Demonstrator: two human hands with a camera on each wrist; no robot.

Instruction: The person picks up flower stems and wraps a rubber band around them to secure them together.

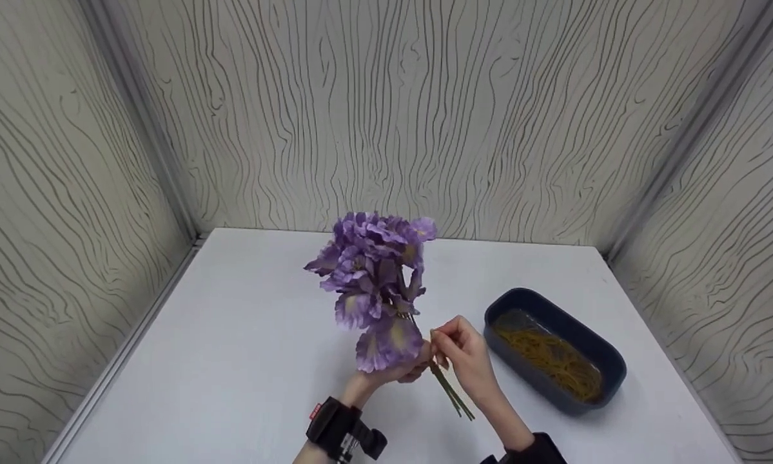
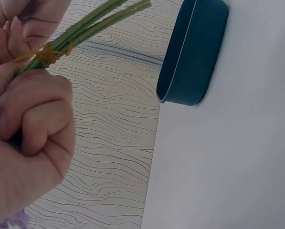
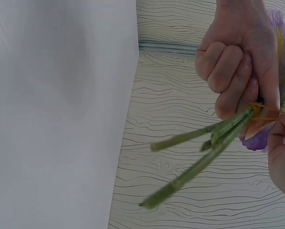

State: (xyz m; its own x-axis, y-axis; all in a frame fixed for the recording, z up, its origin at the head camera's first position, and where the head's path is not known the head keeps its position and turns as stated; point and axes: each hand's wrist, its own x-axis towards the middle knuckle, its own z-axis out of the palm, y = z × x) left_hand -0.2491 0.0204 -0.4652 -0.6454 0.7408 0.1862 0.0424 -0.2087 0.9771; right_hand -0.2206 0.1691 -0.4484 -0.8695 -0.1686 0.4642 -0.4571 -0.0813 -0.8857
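Note:
A bunch of purple irises point(image 1: 373, 277) stands tilted over the white table, blooms toward the back. My left hand point(image 1: 410, 368) grips their green stems point(image 1: 452, 394) just under the blooms, its fingers curled tight in the left wrist view. An orange rubber band point(image 2: 47, 55) is wound around the stems beside that fist. My right hand point(image 1: 469, 356) pinches a loop of the band between thumb and fingertips. In the right wrist view the stretched band point(image 3: 267, 119) runs from the stems to the right hand point(image 3: 283, 155). Cut stem ends stick out below the band.
A dark blue oblong tub point(image 1: 529, 377) stands on the table to the right, close to my right hand. Many rubber bands point(image 1: 554, 361) lie inside it. Wood-grain patterned panels point(image 1: 386, 116) enclose the white table point(image 1: 244, 335) at the back and sides.

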